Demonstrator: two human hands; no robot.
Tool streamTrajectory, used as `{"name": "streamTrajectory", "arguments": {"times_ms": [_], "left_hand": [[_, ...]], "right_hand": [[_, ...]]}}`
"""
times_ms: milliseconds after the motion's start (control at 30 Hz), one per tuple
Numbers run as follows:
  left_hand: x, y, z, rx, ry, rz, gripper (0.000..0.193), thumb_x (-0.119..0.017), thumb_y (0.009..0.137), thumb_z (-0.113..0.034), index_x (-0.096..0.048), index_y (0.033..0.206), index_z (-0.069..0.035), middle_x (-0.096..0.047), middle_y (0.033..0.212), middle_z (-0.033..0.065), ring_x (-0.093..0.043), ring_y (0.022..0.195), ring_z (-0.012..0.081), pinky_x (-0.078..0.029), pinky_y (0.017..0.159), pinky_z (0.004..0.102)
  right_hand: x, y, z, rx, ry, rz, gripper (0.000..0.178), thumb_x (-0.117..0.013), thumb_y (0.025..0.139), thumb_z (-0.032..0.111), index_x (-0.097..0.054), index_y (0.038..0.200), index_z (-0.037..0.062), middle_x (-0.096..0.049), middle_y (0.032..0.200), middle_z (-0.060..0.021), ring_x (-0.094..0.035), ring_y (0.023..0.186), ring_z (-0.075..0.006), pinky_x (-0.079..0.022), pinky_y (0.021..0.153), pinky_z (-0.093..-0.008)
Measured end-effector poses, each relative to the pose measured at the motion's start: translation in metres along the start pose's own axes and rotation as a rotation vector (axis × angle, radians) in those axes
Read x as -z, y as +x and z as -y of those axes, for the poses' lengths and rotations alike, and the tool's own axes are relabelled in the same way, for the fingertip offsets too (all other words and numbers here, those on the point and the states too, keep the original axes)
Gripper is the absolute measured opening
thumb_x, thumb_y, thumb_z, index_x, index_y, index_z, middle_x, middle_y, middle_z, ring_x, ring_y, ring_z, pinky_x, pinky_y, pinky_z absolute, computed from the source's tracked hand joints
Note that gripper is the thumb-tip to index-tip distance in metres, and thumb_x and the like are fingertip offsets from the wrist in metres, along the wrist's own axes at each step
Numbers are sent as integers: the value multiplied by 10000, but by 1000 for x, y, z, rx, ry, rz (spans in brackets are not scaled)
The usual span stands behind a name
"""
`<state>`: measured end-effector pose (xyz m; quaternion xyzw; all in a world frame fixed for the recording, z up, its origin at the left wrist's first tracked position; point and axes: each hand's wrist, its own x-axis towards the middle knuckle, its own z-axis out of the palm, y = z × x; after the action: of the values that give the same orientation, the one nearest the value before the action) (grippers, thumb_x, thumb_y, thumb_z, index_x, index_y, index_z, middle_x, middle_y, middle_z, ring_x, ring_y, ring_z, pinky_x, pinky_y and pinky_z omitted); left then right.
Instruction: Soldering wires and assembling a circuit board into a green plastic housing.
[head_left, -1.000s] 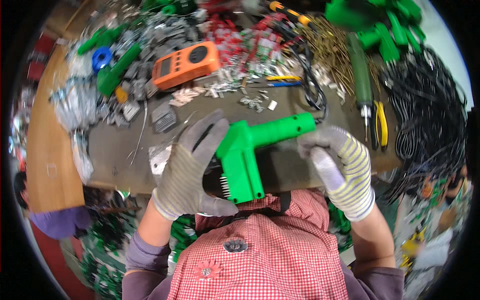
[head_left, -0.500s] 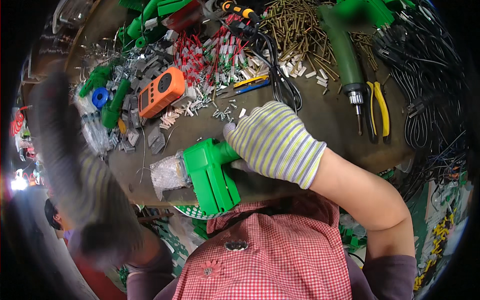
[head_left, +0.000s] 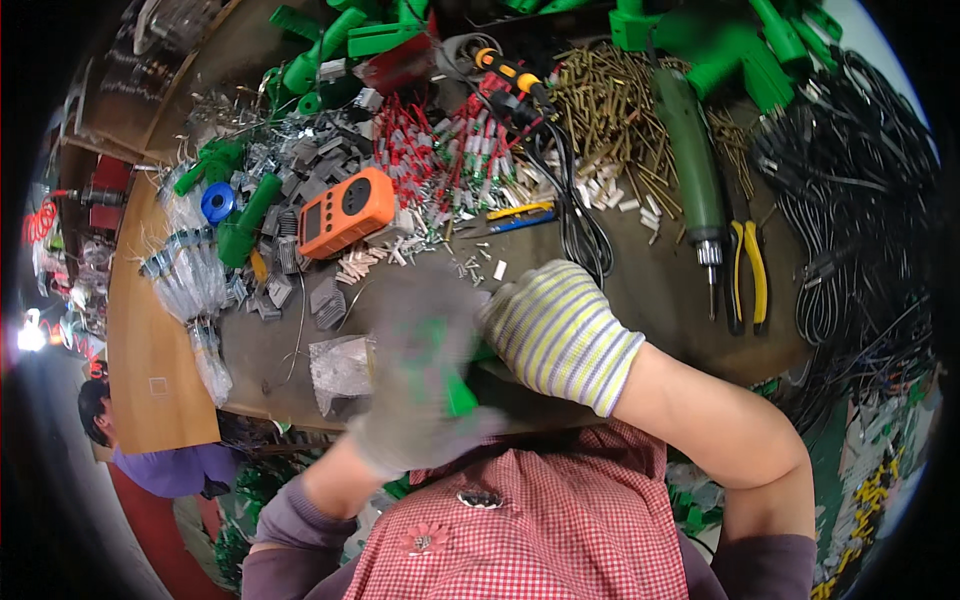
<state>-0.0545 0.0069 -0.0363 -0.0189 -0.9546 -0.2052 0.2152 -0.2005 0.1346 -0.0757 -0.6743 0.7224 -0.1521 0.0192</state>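
Note:
My right hand [head_left: 560, 340], in a striped yellow and grey glove, is closed round the handle of a green plastic tool housing [head_left: 460, 397]. My left hand [head_left: 420, 365], also gloved, lies across the housing's body and hides most of it. Motion smears its fingers, so whether they grip the housing does not show. Just left of the left hand, a piece of bubble wrap [head_left: 341, 368] lies on the dark table [head_left: 640, 330]. A small white piece [head_left: 500, 270] and several small screws [head_left: 468, 268] lie beyond the hands.
Beyond stand an orange meter [head_left: 347, 212], small snips [head_left: 510, 217], red wires [head_left: 405, 145] and long brass screws [head_left: 610, 100]. To the right are a green electric screwdriver [head_left: 690, 160], yellow-handled pliers [head_left: 750, 275] and black cords [head_left: 840, 200]. A person in purple [head_left: 175, 468] is at left.
My left hand has swung in from the far left onto the green housing, which now shows only in part. My right hand still grips the handle. The whole view has shifted slightly.

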Motion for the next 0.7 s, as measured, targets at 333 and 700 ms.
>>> {"name": "streamTrajectory", "arguments": {"times_ms": [333,700], "left_hand": [[10,-18,21,165,-388,-131,374,-539,837,-67,-635,1197,-36,-637,1189,164,-593,1128,330,-430,1033,443],[6,22,113,71,506,294,178,-648,745,-65,-708,908,-106,-634,877,83,-663,857,284,-534,756,415]], "right_hand": [[24,16,5,-74,26,373,537,-625,847,590,-704,959,71,-704,822,-130,-694,780,-327,-530,639,-448],[6,63,-29,4,-149,32,160,-654,799,133,-664,941,60,-664,859,-166,-666,846,-347,-530,765,-456]]}}
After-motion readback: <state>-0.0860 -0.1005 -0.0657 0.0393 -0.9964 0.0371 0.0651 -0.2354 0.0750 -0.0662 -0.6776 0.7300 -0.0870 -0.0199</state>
